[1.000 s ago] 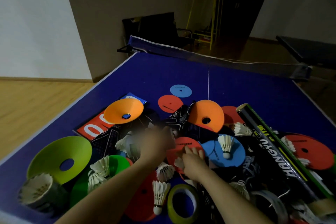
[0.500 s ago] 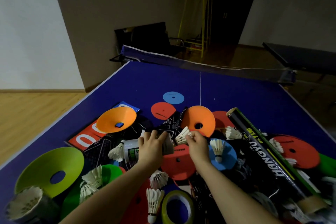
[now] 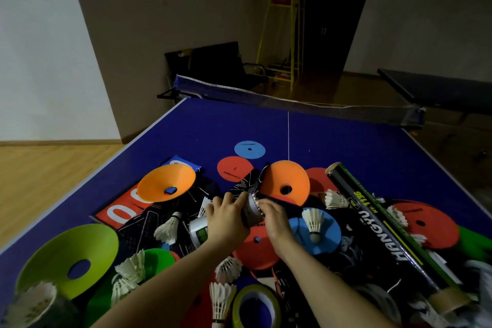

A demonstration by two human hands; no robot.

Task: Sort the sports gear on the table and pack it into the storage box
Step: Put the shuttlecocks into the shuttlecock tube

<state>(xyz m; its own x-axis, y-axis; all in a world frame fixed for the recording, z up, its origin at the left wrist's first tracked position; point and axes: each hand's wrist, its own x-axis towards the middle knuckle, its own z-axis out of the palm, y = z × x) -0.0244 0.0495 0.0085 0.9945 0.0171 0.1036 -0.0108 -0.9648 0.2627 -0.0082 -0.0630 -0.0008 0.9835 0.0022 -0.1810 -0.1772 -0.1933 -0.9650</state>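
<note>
1. Left hand [image 3: 226,221] is gripping a short silver shuttlecock tube [image 3: 250,212] mid-pile; right hand [image 3: 277,221] is pinching a shuttlecock at its mouth.
2. Long black tube [image 3: 383,231], right, is reading "HANGYU".
3. Far half of blue table [image 3: 239,125] is lying open up to the net [image 3: 292,104].

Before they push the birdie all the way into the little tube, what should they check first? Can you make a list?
1. Left hand has a grip on the short tube: ok, fingers curl round it.
2. Right hand holds the shuttlecock at the tube's mouth: ok, feather tips show there.
3. Shuttlecock is straight in the tube: cannot tell, the fingers hide it.
4. Room left inside the tube: cannot tell, its inside is not visible.
5. More shuttlecocks to collect: ok, one stands on the blue disc close by.
6. Storage box ready nearby: cannot tell, no box is in view.
</note>
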